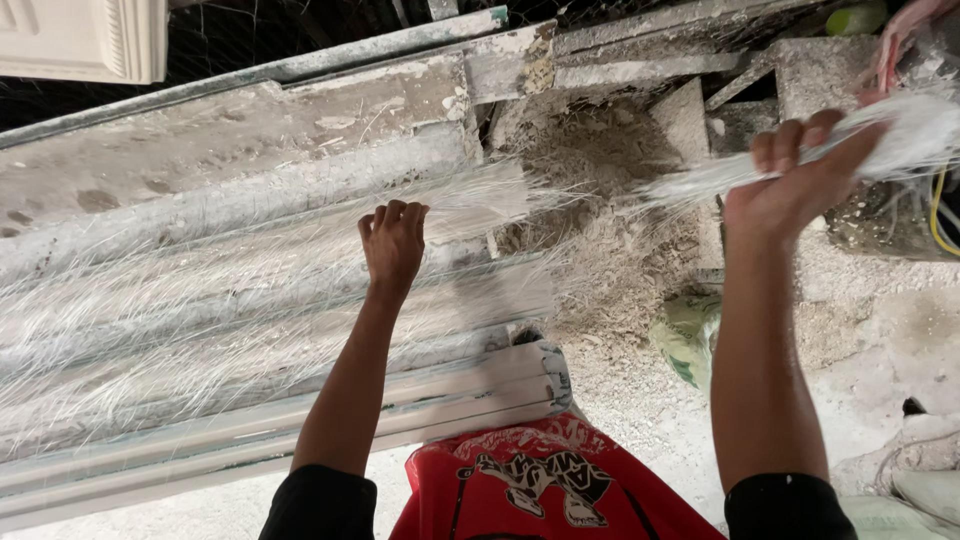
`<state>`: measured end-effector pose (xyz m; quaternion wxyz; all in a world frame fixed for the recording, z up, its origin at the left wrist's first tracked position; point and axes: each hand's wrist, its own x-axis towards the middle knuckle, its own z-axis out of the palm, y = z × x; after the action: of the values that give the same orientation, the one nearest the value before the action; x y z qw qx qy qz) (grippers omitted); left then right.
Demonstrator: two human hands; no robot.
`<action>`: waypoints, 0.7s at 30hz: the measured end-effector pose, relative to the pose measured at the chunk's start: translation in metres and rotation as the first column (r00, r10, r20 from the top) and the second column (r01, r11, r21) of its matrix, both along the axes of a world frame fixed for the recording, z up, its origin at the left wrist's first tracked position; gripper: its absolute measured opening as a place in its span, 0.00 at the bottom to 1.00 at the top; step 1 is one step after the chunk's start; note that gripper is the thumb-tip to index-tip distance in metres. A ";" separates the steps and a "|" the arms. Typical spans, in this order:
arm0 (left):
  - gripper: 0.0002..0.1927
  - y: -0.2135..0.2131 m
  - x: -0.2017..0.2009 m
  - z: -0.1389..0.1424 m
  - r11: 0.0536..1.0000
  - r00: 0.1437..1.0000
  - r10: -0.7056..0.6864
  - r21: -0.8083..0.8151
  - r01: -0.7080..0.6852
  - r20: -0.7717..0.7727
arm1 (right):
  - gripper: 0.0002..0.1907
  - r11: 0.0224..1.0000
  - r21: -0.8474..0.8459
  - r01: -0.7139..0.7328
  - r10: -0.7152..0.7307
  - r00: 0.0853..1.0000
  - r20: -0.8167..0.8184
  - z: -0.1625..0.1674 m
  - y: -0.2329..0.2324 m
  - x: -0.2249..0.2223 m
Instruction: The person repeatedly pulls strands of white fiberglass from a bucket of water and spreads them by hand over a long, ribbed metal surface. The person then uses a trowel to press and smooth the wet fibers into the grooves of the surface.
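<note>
Dusty rubble-strewn floor [640, 300], white panelled wall [80, 40]

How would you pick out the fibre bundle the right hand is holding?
Start at the long grey mould on the left, then look to the upper right. The right hand grips a white fibre bundle: gathered thick, unlike the loose strands spread over the mould.
</note>
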<state>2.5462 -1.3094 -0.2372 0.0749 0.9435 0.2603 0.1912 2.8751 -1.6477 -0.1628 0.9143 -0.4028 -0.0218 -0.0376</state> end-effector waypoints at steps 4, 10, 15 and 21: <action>0.05 0.002 -0.004 -0.004 0.999 1.000 0.021 0.029 -0.021 -0.001 | 0.19 0.994 -0.051 -0.101 0.100 0.995 -0.024 -0.012 0.024 -0.022; 0.03 0.006 -0.009 -0.003 0.999 0.996 0.043 -0.017 -0.042 0.077 | 0.19 0.986 -0.130 -0.103 0.098 0.994 -0.047 -0.022 0.038 -0.034; 0.04 0.010 -0.014 -0.003 0.999 0.996 0.034 -0.007 -0.033 0.086 | 0.21 0.986 -0.090 -0.137 0.132 0.989 -0.060 -0.019 0.034 -0.035; 0.03 0.024 -0.030 0.001 0.997 0.990 0.075 -0.028 -0.072 0.121 | 0.19 0.983 -0.088 -0.164 0.166 0.986 0.023 -0.015 0.023 -0.033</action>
<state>2.5165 -1.2851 -0.2360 0.0946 0.9189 0.2919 0.2479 2.8416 -1.6251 -0.1779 0.8956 -0.4380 -0.0706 0.0331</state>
